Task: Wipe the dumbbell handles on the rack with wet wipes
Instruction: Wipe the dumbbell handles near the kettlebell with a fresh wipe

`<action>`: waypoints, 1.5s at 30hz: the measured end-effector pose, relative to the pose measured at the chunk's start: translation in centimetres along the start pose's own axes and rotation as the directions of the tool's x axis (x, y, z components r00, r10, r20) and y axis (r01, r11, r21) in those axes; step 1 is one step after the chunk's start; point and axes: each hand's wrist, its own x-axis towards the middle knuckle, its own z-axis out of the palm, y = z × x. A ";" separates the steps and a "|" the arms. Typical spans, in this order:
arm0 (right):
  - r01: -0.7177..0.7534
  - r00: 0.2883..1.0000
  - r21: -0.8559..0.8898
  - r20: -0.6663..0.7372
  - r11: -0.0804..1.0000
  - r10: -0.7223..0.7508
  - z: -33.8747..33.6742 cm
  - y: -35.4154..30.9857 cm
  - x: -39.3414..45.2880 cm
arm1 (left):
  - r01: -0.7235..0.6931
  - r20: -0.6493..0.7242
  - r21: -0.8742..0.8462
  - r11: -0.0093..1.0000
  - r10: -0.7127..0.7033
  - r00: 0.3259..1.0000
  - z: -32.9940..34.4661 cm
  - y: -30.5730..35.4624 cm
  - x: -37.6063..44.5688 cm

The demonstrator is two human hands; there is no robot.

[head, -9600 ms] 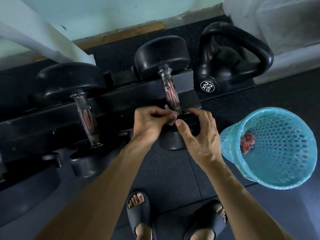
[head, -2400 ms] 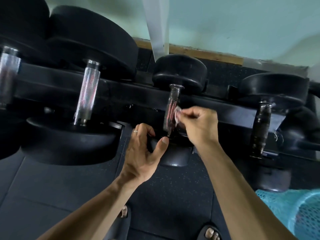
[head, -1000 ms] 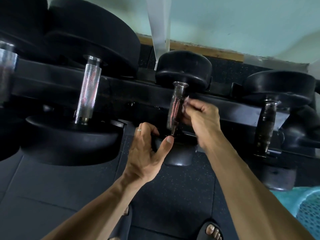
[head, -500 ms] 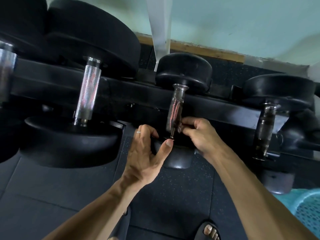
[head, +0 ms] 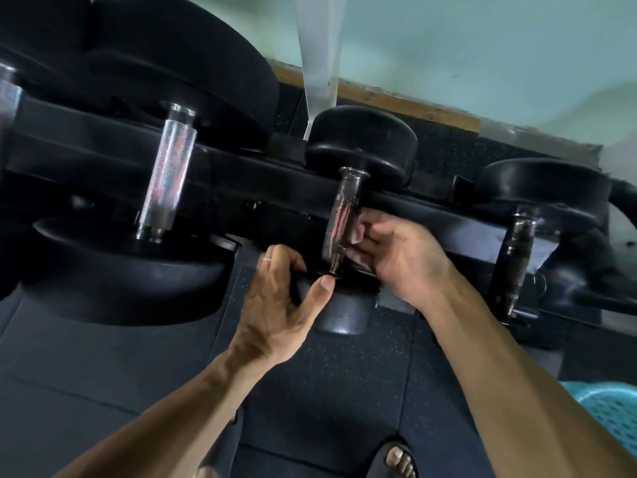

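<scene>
Dark speckled rubber floor tiles cover the ground, with seams running between them. A pale green wall rises behind, edged at its base by a wooden strip. A light-coloured post slants down in front of the wall. At the lower right edge shows part of a turquoise perforated basket. A dark sandal shows near the bottom.

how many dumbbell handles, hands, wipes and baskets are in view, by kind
dumbbell handles: 4, far left, knurled one, middle one, right one
hands: 2, left hand, right hand
wipes: 1, wipe in the right hand
baskets: 1, basket, partly cut off
total: 8
</scene>
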 end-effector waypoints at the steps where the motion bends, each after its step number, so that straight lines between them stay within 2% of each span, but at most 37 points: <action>1: 0.006 1.000 0.158 0.010 0.987 -0.008 0.3 -0.7 0.6 | 0.002 -0.005 -0.002 1.000 -0.002 1.000 0.0 0.0 0.0; 2: 0.007 1.000 0.242 0.008 0.970 -0.009 0.6 -1.1 1.1 | 0.004 -0.006 -0.003 1.000 -0.004 1.000 0.0 0.1 0.0; 3: 0.000 1.000 0.250 0.002 0.968 0.000 0.8 -1.1 1.4 | 0.006 -0.005 -0.004 1.000 -0.006 1.000 0.0 0.1 0.0; 7: -0.120 0.992 0.049 -0.019 0.992 0.121 -0.2 0.9 0.1 | 0.019 0.003 0.005 1.000 -0.019 1.000 0.1 0.1 0.0; 9: -0.144 0.989 0.035 -0.006 0.989 0.145 -0.7 0.7 -0.1 | 0.017 0.002 0.013 1.000 -0.017 1.000 0.1 0.1 -0.1; 11: -0.058 0.997 0.190 -0.035 0.980 0.066 -0.3 -0.2 1.1 | 0.014 -0.006 0.021 1.000 -0.014 1.000 0.2 0.0 -0.2; 13: 0.033 0.998 0.373 -0.069 0.927 -0.008 0.7 -1.0 2.4 | 0.017 -0.010 0.025 1.000 -0.017 1.000 0.3 0.0 -0.2; 14: 0.042 0.999 0.385 -0.046 0.922 -0.026 1.2 -0.8 2.6 | 0.021 -0.007 0.028 0.999 -0.021 1.000 0.2 0.0 -0.1; 15: 0.026 0.999 0.329 -0.026 0.944 -0.019 1.2 -0.3 2.6 | 0.023 -0.001 0.031 0.999 -0.023 1.000 0.2 0.1 -0.1; 17: -0.050 0.998 0.075 -0.034 0.996 0.053 1.1 0.8 1.7 | 0.021 0.001 0.036 0.999 -0.021 1.000 0.1 0.2 -0.1; 19: -0.137 0.991 -0.101 -0.008 0.986 0.136 0.7 1.0 1.4 | 0.031 0.004 0.049 0.998 -0.031 1.000 0.2 0.2 -0.1; 21: -0.163 0.987 -0.077 -0.014 0.984 0.163 0.6 0.2 2.0 | 0.034 0.004 0.056 0.998 -0.034 0.999 0.3 0.2 -0.2; 24: -0.117 0.992 0.085 -0.026 0.989 0.120 0.6 -0.3 2.7 | 0.027 -0.004 0.063 0.998 -0.027 1.000 0.4 0.1 -0.2; 28: -0.180 0.983 -0.216 -0.001 0.960 0.184 -0.3 0.6 1.2 | 0.021 0.001 0.068 0.997 -0.021 1.000 0.3 0.1 -0.2; 30: -0.195 0.977 -0.246 0.037 0.950 0.211 -0.2 0.2 1.1 | 0.017 0.000 0.071 0.997 -0.017 1.000 0.3 0.1 -0.2; 32: -0.143 0.989 -0.099 0.026 0.985 0.147 0.5 -0.3 1.8 | 0.014 0.002 0.073 0.997 -0.014 1.000 0.3 0.0 -0.2; 34: -0.037 0.997 0.209 -0.065 0.977 0.052 1.3 -0.2 2.4 | 0.020 -0.006 0.066 0.998 -0.019 1.000 0.4 0.0 -0.2; 35: 0.004 0.997 0.309 -0.077 0.951 0.020 1.3 0.2 2.5 | 0.023 -0.010 0.068 0.997 -0.022 1.000 0.4 0.0 -0.2; 36: 0.025 0.997 0.333 -0.076 0.942 0.001 1.3 0.7 2.5 | 0.025 -0.009 0.071 0.997 -0.024 1.000 0.4 0.0 -0.2; 39: -0.035 0.998 0.140 -0.044 0.989 0.041 0.9 1.4 1.7 | 0.031 -0.001 0.062 0.998 -0.031 1.000 0.4 0.1 -0.2; 40: -0.064 0.995 0.136 -0.064 0.989 0.074 0.7 1.2 1.7 | 0.032 -0.003 0.063 0.997 -0.032 0.999 0.4 0.1 -0.2; 41: -0.069 0.993 0.190 -0.084 0.979 0.086 0.7 0.9 1.9 | 0.034 -0.007 0.066 0.997 -0.034 0.999 0.4 0.1 -0.2; 43: 0.024 0.995 0.411 -0.100 0.911 0.019 1.0 -0.1 2.4 | 0.037 -0.013 0.066 0.997 -0.036 0.999 0.5 0.1 -0.2; 45: 0.077 0.996 0.480 -0.067 0.874 -0.052 1.5 -0.6 2.7 | 0.034 -0.014 0.067 0.997 -0.033 0.999 0.5 0.1 -0.2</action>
